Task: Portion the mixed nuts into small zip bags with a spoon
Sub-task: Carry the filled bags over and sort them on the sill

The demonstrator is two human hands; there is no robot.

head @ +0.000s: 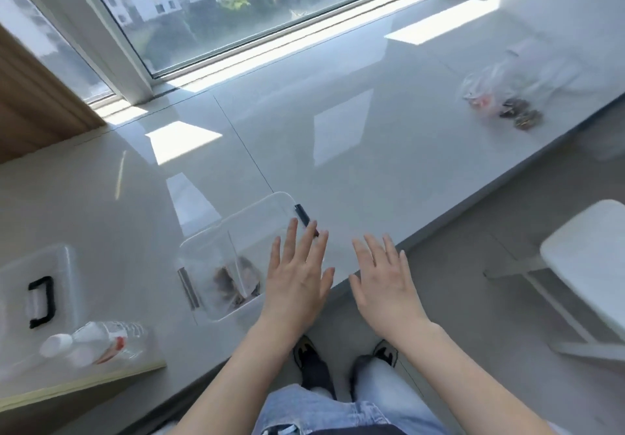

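A clear plastic box [216, 231] with black clips stands near the front edge of the white sill, and a clear bag of brown mixed nuts [236, 282] lies inside it. My left hand [296, 279] hovers flat over the box's right side, fingers straight and spread, holding nothing. To its right, my right hand [384, 282] is spread the same way above the sill's edge, also holding nothing. Far right on the sill lie small clear zip bags with nuts [507, 103], blurred. No spoon is visible.
A clear lid with a black handle [40, 296] lies at the left, and a plastic water bottle [91, 343] rests beside it on a wooden board. A white stool [588, 262] stands on the floor at right. The window [236, 12] runs behind the glossy sill [338, 137].
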